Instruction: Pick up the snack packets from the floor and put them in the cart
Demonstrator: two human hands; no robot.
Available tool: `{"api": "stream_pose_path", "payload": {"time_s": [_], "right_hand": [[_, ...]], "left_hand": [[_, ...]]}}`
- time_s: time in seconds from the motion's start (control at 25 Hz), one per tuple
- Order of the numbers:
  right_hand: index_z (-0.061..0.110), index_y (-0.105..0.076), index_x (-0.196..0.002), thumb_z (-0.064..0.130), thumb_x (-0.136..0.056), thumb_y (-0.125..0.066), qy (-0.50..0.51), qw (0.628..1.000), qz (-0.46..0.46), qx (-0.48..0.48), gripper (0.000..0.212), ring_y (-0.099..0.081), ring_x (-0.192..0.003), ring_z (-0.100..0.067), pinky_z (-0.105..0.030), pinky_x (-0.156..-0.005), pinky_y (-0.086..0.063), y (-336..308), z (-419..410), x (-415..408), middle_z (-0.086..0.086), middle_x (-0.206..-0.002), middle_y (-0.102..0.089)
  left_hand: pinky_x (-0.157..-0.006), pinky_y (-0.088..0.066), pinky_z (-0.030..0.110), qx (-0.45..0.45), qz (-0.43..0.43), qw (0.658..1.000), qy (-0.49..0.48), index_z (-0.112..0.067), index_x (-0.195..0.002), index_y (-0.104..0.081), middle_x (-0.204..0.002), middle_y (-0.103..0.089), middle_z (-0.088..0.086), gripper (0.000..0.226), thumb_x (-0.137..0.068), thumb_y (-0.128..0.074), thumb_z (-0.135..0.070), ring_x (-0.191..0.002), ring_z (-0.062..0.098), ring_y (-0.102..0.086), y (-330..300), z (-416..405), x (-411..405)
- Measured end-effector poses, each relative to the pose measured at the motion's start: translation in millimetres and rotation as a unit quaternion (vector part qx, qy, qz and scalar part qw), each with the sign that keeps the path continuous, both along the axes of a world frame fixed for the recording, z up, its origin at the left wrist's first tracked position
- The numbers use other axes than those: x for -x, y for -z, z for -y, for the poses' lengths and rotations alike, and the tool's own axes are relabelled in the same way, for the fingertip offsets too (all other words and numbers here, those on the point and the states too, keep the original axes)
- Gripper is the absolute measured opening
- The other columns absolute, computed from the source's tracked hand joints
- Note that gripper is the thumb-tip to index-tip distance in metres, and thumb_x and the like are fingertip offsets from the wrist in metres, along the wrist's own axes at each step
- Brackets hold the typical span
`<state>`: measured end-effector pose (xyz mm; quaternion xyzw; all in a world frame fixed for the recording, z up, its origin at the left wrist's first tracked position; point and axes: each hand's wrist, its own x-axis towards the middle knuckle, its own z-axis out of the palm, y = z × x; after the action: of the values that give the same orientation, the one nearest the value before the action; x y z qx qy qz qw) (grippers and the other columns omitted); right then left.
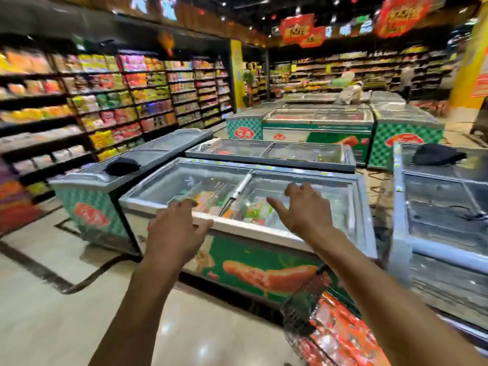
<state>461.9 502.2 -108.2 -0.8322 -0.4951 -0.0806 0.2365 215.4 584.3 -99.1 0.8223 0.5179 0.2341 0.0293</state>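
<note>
Reaching forward over the aisle, both bare arms stretch toward a glass-topped chest freezer (264, 180) that fills the middle of the view. The left hand (175, 228) hangs at about 7 o'clock of the freezer's lid, fingers loosely bent, and its grip holds nothing; blur hides whether its fingertips touch the freezer's front rim. The right hand (307, 207) is spread over the right half of the glass with thumb and fingers splayed wide, its grip likewise empty; whether it touches the glass cannot be told. Down at 5 o'clock of the view, under the right forearm, the wire cart (301, 310) shows its dark mesh corner, and red and orange snack packets (343, 334) lie piled inside it. The pale, glossy floor (79, 299) with a dark inlaid border spreads out at 8 o'clock. More freezers (317, 120) stand behind, toward 12 o'clock, and one at 3 o'clock carries a dark cloth (437, 154) on its lid. Long shelves (118, 101) of coloured packets run along the wall from 9 to 11 o'clock.
</note>
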Motion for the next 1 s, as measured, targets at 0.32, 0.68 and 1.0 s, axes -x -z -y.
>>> {"api": "stream_pose_path", "payload": {"time_s": [0.32, 0.68, 1.0], "right_hand": [[0.019, -0.061, -0.116, 0.064, -0.092, -0.052, -0.307, 0.951, -0.036, -0.014, 0.051, -0.062, -0.107, -0.035, -0.044, -0.088, -0.051, 24, -27, 347, -0.012, -0.115, -0.064], [0.017, -0.064, -0.109, 0.065, -0.093, -0.051, -0.529, 0.848, -0.001, 0.028, 0.052, -0.066, -0.097, -0.032, -0.041, -0.080, -0.054, 66, -36, 659, -0.009, -0.107, -0.068], [0.017, -0.062, -0.115, 0.062, -0.093, -0.054, -0.627, 0.765, 0.002, 0.146, 0.050, -0.064, -0.102, -0.029, -0.042, -0.088, -0.051, 133, -95, 881, -0.007, -0.113, -0.066]], "left_hand": [[-0.100, -0.038, 0.045, 0.000, -0.039, 0.964, -0.262, -0.027, -0.133, -0.057, -0.134, -0.061, 0.003, 0.047, -0.094, -0.059, -0.052, -0.123, 0.032, -0.055, 7, 102, 337], [-0.105, -0.041, 0.048, 0.046, 0.004, 0.888, -0.457, -0.028, -0.122, -0.061, -0.125, -0.066, 0.005, 0.046, -0.088, -0.056, -0.059, -0.117, 0.033, -0.060, 55, 196, 624], [-0.102, -0.046, 0.052, 0.113, 0.052, 0.813, -0.568, -0.026, -0.127, -0.062, -0.130, -0.063, 0.002, 0.045, -0.089, -0.066, -0.051, -0.119, 0.030, -0.060, 118, 200, 807]]}}
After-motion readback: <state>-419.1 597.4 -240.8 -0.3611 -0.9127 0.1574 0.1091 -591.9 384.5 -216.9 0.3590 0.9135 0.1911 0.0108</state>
